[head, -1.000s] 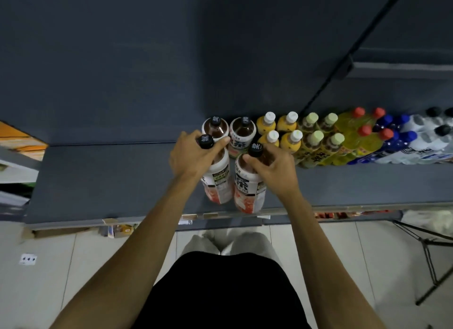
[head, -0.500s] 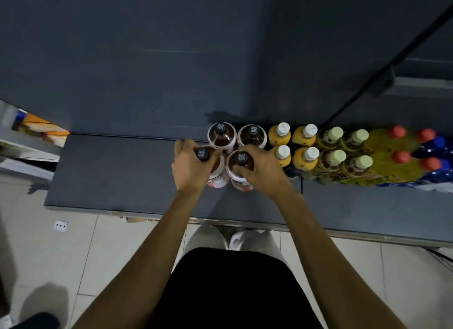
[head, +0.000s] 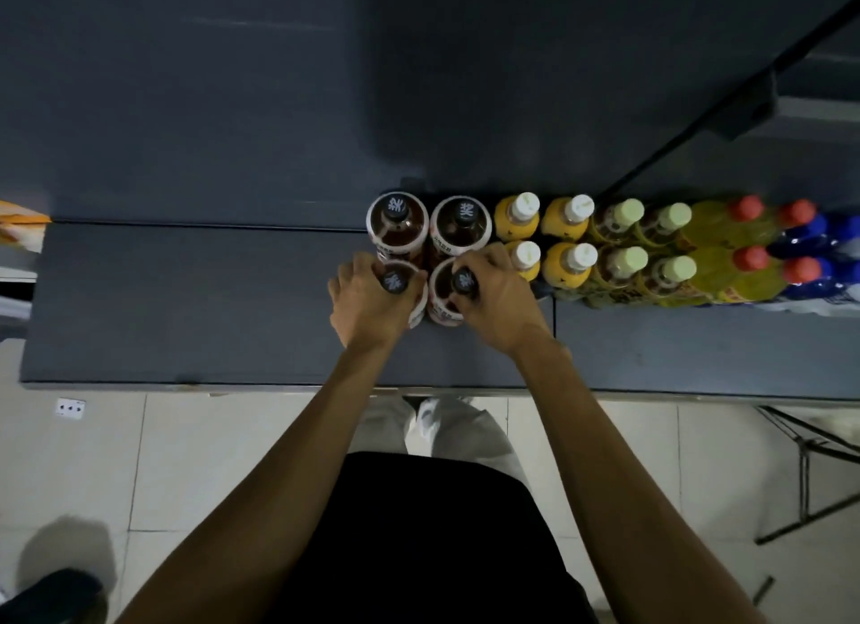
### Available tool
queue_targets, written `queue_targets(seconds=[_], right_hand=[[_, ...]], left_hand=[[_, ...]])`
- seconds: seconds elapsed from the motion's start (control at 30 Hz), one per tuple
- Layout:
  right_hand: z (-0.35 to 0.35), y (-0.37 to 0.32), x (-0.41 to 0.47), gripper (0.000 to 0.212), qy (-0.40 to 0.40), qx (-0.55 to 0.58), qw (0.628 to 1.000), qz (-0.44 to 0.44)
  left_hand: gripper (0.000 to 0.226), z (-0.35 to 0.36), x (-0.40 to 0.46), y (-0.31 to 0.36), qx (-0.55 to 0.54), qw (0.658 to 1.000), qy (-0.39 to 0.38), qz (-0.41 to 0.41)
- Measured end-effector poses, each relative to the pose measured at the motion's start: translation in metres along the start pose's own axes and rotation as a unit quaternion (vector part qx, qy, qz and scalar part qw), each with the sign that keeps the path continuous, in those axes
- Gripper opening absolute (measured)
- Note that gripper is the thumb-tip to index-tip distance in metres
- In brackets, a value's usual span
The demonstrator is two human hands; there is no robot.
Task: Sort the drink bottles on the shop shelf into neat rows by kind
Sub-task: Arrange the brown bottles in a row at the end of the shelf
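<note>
The left hand (head: 367, 300) and right hand (head: 495, 297) each grip 1 black-capped tea bottle (head: 446, 304) upright on the shelf (head: 186, 307).

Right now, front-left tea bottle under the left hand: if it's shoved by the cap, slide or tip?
Probably tips before it slides: the left hand grips the front-left tea bottle at its cap, high above the base. It looks full of dark liquid, so likely heavy for its size. The rear tea bottle right behind should stop a backward fall; the open shelf to its left would not.

Shop: shelf (head: 186, 307) of ranked drink bottles (head: 619, 251).
</note>
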State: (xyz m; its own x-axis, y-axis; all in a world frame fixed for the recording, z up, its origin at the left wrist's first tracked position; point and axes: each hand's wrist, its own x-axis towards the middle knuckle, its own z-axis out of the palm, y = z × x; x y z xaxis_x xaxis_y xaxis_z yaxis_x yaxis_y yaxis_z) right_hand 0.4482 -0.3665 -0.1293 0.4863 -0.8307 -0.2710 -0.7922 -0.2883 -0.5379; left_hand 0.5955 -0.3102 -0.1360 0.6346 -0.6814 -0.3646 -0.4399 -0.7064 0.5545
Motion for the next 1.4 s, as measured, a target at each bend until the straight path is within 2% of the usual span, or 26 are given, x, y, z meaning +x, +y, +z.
queue_targets(seconds=[0.1,0.23,0.4,0.53,0.6,0.83,1.03,1.17,1.27,1.4], right_hand=[[0.003,-0.008,-0.002,0.037,0.031,-0.005,0.999,0.038],[0.002,-0.014,-0.001,0.032,0.052,0.018,0.997,0.062],[-0.004,-0.017,0.004,0.028,0.045,0.028,0.996,0.076],[-0.007,-0.016,0.001,0.030,0.032,0.018,0.996,0.081],[-0.008,-0.017,0.001,0.029,0.032,0.016,0.996,0.086],[-0.007,-0.022,0.001,0.029,0.026,0.020,0.995,0.094],[0.000,-0.022,-0.001,0.029,0.049,0.037,0.994,0.094],[0.000,-0.024,-0.002,0.029,0.044,0.036,0.995,0.084],[0.006,-0.024,-0.006,0.029,0.071,0.046,0.992,0.093],[0.017,-0.023,-0.012,0.028,0.131,0.100,0.981,0.103]], left_hand=[[0.045,-0.010,0.000,-0.011,-0.007,0.995,-0.039,0.089],[0.038,-0.023,0.001,-0.021,0.014,0.968,-0.084,0.235],[0.023,-0.030,0.000,-0.006,-0.009,0.979,-0.065,0.191],[0.026,-0.028,-0.002,0.012,-0.016,0.988,-0.014,0.150],[0.030,-0.027,-0.001,0.016,0.016,0.992,0.003,0.124],[0.038,-0.023,0.001,0.010,0.067,0.994,-0.004,0.088],[0.042,-0.015,0.001,0.000,0.093,0.986,0.001,0.142],[0.044,-0.019,0.003,-0.002,0.083,0.984,-0.040,0.152],[0.043,-0.020,0.004,-0.011,0.071,0.983,-0.059,0.158],[0.029,-0.017,0.004,-0.014,0.044,0.980,-0.051,0.187]])
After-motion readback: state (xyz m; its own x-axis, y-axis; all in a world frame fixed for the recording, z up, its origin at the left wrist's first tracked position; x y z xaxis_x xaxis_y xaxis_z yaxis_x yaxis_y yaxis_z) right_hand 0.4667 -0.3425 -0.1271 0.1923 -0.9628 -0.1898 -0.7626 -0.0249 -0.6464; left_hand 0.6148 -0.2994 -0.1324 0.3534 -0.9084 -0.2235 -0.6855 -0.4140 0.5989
